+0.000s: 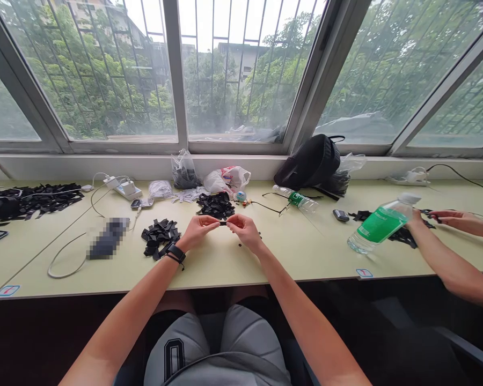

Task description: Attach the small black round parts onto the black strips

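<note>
Now my left hand (200, 229) and right hand (244, 230) pinch a small black strip (223, 223) at twelve o'clock; a slackened pinch could lose it among the black pieces (216, 205) just beyond.

The counter (301, 252) looks smooth, faintly glossy; black pieces (161, 236), matt; bottles (380, 222), clear glossy plastic; bags (184, 170), thin crinkled plastic; shorts (251, 335), matt cloth; window frame (172, 64), dull metal; panes (116, 75), hazy glass.
</note>
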`<state>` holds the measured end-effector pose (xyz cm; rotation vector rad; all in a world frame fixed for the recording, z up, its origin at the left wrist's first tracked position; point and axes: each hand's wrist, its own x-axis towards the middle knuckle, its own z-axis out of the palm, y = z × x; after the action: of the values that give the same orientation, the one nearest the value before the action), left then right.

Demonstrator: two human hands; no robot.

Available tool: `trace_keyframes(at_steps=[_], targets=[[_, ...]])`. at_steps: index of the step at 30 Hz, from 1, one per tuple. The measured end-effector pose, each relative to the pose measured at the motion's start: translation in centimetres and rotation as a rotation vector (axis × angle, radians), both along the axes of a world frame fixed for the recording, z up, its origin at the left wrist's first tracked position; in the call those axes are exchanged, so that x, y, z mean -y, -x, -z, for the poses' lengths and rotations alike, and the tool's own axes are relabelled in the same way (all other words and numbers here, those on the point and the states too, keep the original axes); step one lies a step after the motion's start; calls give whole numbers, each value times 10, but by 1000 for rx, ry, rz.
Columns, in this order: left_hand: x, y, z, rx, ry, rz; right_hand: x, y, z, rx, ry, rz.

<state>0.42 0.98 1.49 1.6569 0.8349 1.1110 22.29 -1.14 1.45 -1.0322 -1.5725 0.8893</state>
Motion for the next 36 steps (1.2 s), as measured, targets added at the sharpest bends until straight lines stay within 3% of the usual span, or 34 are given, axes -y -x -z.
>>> trace_keyframes(at_steps=[11,21,31,36], targets=[[1,0,-1,3,-19,13,4,1,-2,0,19,-74],[0,0,0,-21,-5,-13,0,1,2,-50,-13,8],[3,-1,8,-360,-234,-105,4,2,8,349,-166,16],[4,-2,11,-434,-296,-127,2,1,11,464,-214,44]])
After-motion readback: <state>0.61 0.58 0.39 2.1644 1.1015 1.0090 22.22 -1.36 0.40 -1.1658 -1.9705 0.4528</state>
